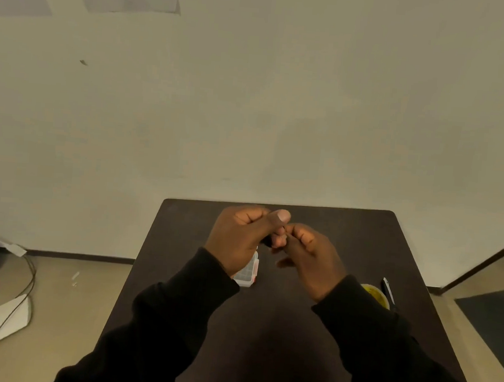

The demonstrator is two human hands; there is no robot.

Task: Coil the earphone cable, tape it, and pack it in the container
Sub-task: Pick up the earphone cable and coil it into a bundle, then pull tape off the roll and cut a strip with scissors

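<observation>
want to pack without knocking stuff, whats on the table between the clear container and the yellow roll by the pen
In the head view, only bare dark table separates the container from the yellow roll; the right hand hangs above that stretch.

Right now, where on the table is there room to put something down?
The dark table is bare left of the clear container, and along its far right corner. It is crowded near the right edge, where the yellow roll and the pen lie, and under both hands.
</observation>
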